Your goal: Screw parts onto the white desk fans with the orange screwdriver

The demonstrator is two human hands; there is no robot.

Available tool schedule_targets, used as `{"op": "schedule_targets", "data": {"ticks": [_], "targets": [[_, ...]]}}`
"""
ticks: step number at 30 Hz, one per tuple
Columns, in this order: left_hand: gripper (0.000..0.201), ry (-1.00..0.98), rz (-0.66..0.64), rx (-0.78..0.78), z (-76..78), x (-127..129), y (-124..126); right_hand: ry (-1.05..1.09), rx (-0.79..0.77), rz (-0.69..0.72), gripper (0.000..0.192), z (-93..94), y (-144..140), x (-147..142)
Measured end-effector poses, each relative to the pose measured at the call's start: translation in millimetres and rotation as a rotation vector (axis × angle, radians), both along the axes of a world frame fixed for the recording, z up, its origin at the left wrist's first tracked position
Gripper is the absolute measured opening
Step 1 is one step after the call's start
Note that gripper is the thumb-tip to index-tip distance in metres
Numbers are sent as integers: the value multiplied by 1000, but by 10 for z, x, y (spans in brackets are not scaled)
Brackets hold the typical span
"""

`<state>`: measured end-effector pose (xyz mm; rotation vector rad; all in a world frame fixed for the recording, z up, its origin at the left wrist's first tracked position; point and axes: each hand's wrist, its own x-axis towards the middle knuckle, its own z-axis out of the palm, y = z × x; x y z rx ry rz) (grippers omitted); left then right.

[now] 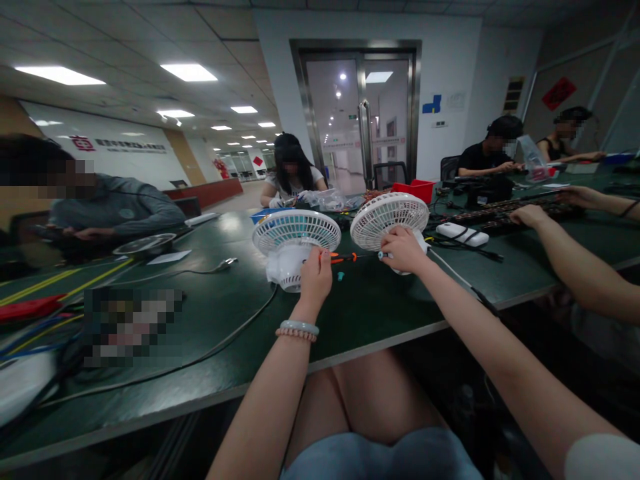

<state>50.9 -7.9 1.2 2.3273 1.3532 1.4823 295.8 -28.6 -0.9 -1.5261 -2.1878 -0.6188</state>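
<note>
My left hand (316,279) is closed around an orange-and-black screwdriver (345,257), its thin shaft pointing right. Just behind that hand a white desk fan (293,263) lies with its round grille (270,233) up. My right hand (400,250) pinches a small light-blue piece (384,255) near the end of the shaft; whether the two touch I cannot tell. Against the back of my right hand is a second white fan (373,223), its base partly hidden. Between the hands, a small teal piece (341,276) lies on the green table (370,313).
A grey cable (245,323) runs left from the first fan. Right of the second fan lie a white power strip (463,234) and black cords. A red bin (414,190) stands behind. Another person's arms (560,243) reach in at right; several people sit around.
</note>
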Motion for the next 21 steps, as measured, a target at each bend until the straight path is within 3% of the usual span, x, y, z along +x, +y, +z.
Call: {"op": "schedule_targets", "data": {"ticks": [21], "targets": [[34, 118, 129, 15, 4, 16, 5, 10, -8, 8, 21, -4, -14, 2]]}}
